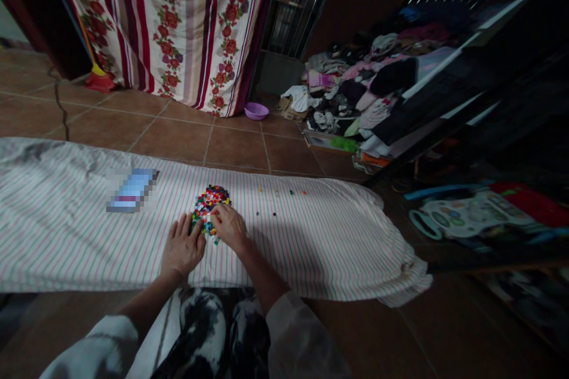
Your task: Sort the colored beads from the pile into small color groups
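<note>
A heap of small multicoloured pieces (212, 196), like tiny blocks or beads, lies on a striped cloth (338, 237). My left hand (183, 246) rests flat at the heap's near left edge, fingers stretched out. Over the right side of the heap, my right hand (229, 226) has its fingers bent together among the pieces; whatever is between the fingertips is too small to make out. Several single pieces are spread apart to the right, among them a green one (291, 192), an orange one (304, 192) and a dark one (274, 214).
A blurred-out flat device (132, 190) lies on the cloth left of the heap. Beyond are a tiled floor (178, 130), a flowered curtain (186, 23), a purple bowl (256, 111) and a large pile of clothes (355, 83). A shelf with toy-like items (462, 213) stands at right.
</note>
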`<control>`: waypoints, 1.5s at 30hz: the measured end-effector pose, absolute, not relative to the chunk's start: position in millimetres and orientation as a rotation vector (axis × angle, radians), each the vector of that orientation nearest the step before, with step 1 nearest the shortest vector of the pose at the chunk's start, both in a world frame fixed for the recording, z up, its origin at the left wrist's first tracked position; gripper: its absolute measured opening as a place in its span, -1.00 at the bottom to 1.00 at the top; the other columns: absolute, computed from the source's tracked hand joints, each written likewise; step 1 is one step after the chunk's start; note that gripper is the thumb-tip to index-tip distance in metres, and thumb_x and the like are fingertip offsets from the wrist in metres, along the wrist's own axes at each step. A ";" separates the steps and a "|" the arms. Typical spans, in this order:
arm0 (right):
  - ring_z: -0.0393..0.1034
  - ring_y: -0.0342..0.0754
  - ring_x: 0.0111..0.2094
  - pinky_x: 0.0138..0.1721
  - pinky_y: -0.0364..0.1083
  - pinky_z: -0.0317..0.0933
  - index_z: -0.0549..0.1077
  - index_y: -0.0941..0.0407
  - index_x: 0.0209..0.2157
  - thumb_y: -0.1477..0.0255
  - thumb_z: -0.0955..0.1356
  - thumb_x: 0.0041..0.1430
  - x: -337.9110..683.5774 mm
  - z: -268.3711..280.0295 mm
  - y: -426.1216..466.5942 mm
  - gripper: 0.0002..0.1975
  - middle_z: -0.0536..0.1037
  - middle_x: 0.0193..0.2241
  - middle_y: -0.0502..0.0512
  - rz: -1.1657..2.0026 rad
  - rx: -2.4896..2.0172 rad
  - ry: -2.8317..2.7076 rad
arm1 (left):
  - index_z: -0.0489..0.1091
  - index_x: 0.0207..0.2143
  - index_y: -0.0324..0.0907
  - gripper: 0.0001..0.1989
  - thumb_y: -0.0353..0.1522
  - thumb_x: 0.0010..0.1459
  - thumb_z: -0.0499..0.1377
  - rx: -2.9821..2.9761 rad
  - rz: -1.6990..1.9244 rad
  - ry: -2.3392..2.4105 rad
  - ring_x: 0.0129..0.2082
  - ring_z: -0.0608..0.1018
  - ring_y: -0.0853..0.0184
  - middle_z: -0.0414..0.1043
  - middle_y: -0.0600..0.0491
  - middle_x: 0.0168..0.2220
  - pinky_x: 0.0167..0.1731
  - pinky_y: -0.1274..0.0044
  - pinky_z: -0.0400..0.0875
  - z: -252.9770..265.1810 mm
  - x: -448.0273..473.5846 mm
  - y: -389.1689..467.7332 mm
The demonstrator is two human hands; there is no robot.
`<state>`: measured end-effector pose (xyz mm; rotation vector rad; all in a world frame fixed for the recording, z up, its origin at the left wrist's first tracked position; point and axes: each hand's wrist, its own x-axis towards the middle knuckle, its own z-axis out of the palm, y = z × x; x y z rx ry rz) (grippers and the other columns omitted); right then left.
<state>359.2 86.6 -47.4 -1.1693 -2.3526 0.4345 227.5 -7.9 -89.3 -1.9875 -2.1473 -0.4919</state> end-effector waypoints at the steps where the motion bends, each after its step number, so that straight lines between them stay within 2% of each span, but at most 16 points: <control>1: 0.39 -0.10 -0.24 -0.17 -0.16 0.22 0.43 0.07 -0.27 0.51 0.27 0.20 363.7 -49.2 87.3 -0.88 0.52 -0.31 0.02 0.443 -1.201 -2.314 | 0.35 0.11 -0.21 -0.53 -0.27 0.20 -0.05 -1.987 -0.490 -2.141 0.26 0.23 0.01 0.23 -0.25 0.21 0.18 0.18 0.13 -90.0 227.2 -7.8; 7: 0.39 -0.09 -0.29 -0.18 -0.14 0.25 0.45 0.09 -0.24 0.57 0.24 0.12 411.6 -65.9 96.4 -0.78 0.51 -0.28 0.07 0.408 -1.197 -2.071 | 0.36 0.10 -0.22 -0.53 -0.27 0.20 -0.05 -1.979 -0.445 -2.118 0.26 0.24 0.01 0.23 -0.27 0.21 0.17 0.19 0.14 -91.2 227.1 -7.4; 11: 0.39 -0.10 -0.38 -0.29 -0.15 0.28 0.47 0.11 -0.30 0.54 0.22 0.12 454.0 -75.5 105.2 -0.79 0.51 -0.35 0.08 0.382 -1.270 -1.905 | 0.36 0.10 -0.21 -0.52 -0.26 0.19 -0.05 -1.970 -0.410 -2.115 0.25 0.25 0.02 0.25 -0.25 0.19 0.17 0.20 0.16 -89.5 227.2 -7.7; 14: 0.39 -0.11 -0.41 -0.31 -0.13 0.29 0.47 0.13 -0.33 0.51 0.21 0.09 483.7 -79.9 109.8 -0.78 0.52 -0.37 0.10 0.345 -1.315 -1.813 | 0.36 0.09 -0.21 -0.52 -0.27 0.19 -0.05 -1.972 -0.395 -2.106 0.24 0.26 0.02 0.27 -0.24 0.18 0.16 0.20 0.18 -88.9 227.0 -7.8; 23: 0.40 -0.03 -0.37 -0.27 -0.07 0.29 0.48 0.16 -0.35 0.45 0.19 0.04 556.9 -94.0 118.9 -0.74 0.53 -0.40 0.16 0.224 -1.535 -1.609 | 0.37 0.09 -0.23 -0.51 -0.26 0.20 -0.08 -1.980 -0.379 -2.133 0.24 0.26 0.01 0.28 -0.23 0.18 0.16 0.20 0.17 -89.3 226.0 -7.4; 34: 0.36 -0.05 -0.38 -0.32 -0.11 0.19 0.44 0.14 -0.39 0.44 0.18 0.02 568.5 -101.0 128.2 -0.77 0.49 -0.44 0.13 0.215 -1.630 -1.638 | 0.36 0.10 -0.23 -0.51 -0.27 0.20 -0.09 -1.974 -0.398 -2.135 0.25 0.24 0.03 0.26 -0.23 0.19 0.17 0.20 0.15 -91.3 226.6 -7.6; 45: 0.37 -0.05 -0.37 -0.30 -0.10 0.21 0.47 0.15 -0.34 0.40 0.20 0.06 571.3 -112.7 129.9 -0.76 0.48 -0.38 0.14 0.185 -1.654 -1.605 | 0.36 0.09 -0.23 -0.51 -0.26 0.19 -0.08 -1.994 -0.514 -2.166 0.26 0.22 0.04 0.25 -0.20 0.21 0.19 0.19 0.13 -91.9 226.0 -7.2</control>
